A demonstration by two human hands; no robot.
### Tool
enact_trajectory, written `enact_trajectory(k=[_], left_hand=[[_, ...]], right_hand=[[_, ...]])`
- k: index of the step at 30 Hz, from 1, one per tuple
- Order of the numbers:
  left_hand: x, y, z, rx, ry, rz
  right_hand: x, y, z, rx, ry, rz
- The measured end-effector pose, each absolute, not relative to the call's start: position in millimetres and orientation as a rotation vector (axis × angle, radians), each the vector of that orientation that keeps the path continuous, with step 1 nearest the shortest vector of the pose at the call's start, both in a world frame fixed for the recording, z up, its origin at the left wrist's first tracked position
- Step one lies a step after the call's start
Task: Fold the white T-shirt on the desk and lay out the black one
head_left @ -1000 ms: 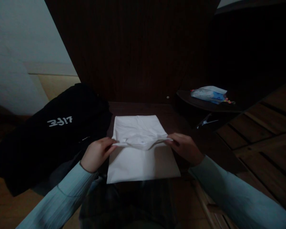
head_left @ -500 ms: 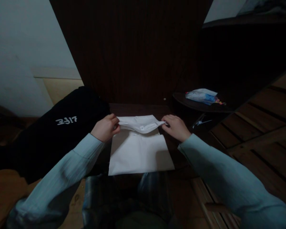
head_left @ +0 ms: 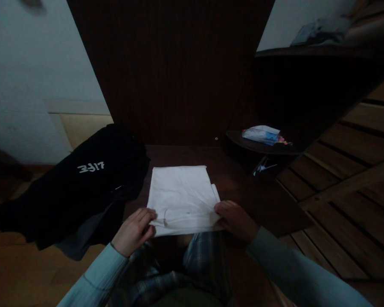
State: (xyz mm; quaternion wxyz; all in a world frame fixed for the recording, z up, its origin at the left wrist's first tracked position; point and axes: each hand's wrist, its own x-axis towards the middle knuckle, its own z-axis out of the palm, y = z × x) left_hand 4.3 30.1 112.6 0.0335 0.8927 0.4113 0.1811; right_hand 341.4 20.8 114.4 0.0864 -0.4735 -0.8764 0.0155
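Note:
A white shirt [head_left: 182, 187], folded into a near-square, lies flat on the dark wooden surface in front of me. A small label shows near its front edge, by what looks like the collar. My left hand [head_left: 136, 228] pinches the front left corner between thumb and fingers. At the front right corner, my right hand [head_left: 237, 219] is closed on the cloth. The fingertips of both hands are partly hidden by the fabric.
Black clothing [head_left: 96, 183] with white lettering is heaped on the left. A rounded shelf [head_left: 265, 149] at the right bears a plastic packet [head_left: 262, 134]. Behind stands a dark wooden panel [head_left: 176, 76]; wooden slats [head_left: 348, 196] run along the right.
Both hands have brought the raised edge of the shirt toward me and down. The folded layer now covers the lower part. My view has shifted slightly.

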Motion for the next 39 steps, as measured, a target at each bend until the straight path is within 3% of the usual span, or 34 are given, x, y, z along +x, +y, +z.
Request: enact_trajectory(k=[10,18,29,34,39], left_hand=[[-7.2,28.0,102.4,2.775,1.262,0.704],[-8.3,18.8,76.0,2.777,1.227,0.621],[-0.9,17.4,77.0,2.691,1.334,0.492],[4.4,21.0,88.4,2.690,1.390,0.336],[10.9,34.1,132.4,2.721,1.275,0.160]], right_hand=[[352.5,11.8,119.7,-1.182,-2.464,-0.226],[351.2,6.2,103.0,-1.190,-2.596,-0.123],[354.2,-2.0,78.8,-1.228,-2.485,-0.159],[352.9,1.1,77.0,-1.245,-2.445,-0.156],[355.1,18.1,106.8,-1.407,-2.424,0.079]])
